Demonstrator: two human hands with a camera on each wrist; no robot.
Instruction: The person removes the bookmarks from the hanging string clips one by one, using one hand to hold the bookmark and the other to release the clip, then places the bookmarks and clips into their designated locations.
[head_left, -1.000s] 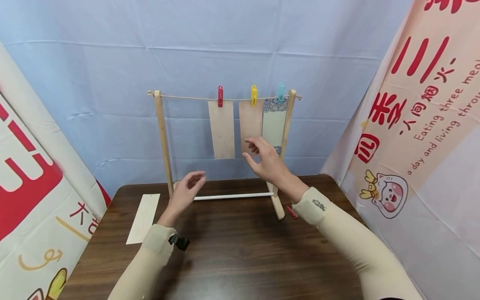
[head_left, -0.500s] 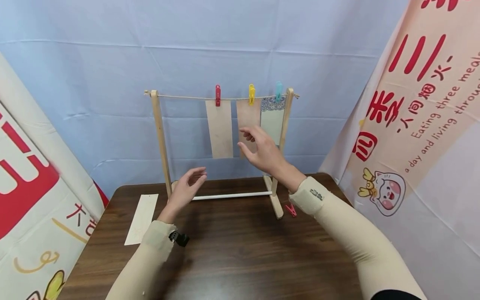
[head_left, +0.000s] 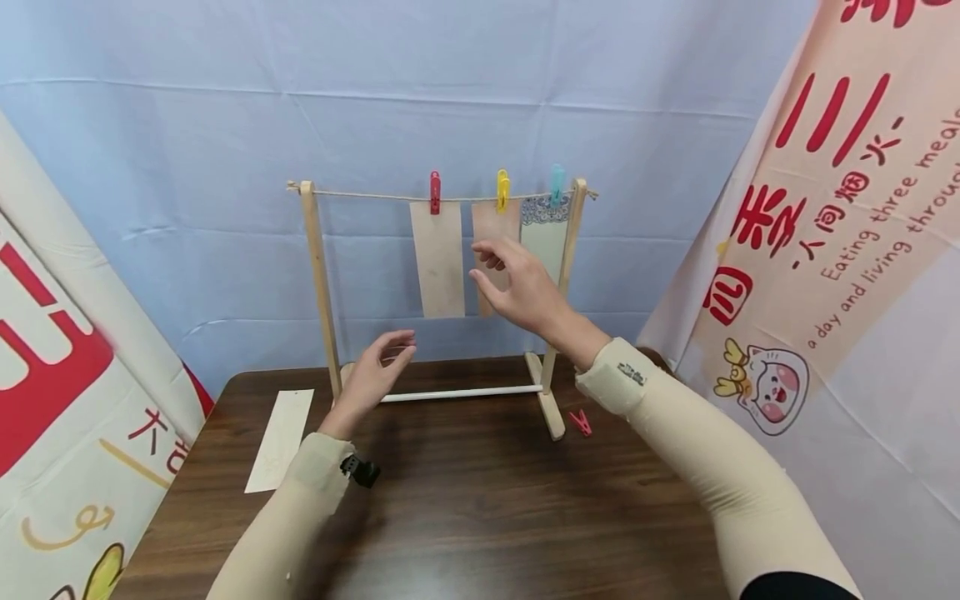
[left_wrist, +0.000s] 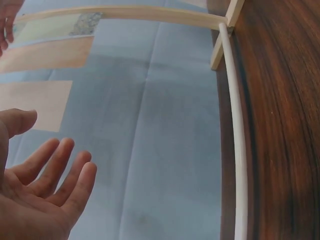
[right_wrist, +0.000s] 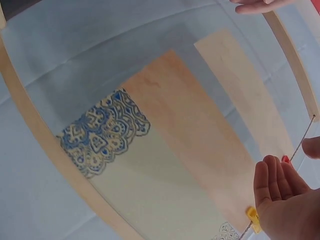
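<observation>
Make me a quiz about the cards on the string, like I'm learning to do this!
1. How many cards hang from the string?
2. True or false: the white card on the table is nearer the left hand than the right hand.
3. Which colour of clip is between the other two on the string? A) red, B) yellow, C) blue.

Key: 1. Three. 2. True. 3. B, the yellow clip.

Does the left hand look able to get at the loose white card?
Probably yes: the left hand looks empty, and the loose white card lies near it on the table, with nothing seen resting on it.
</observation>
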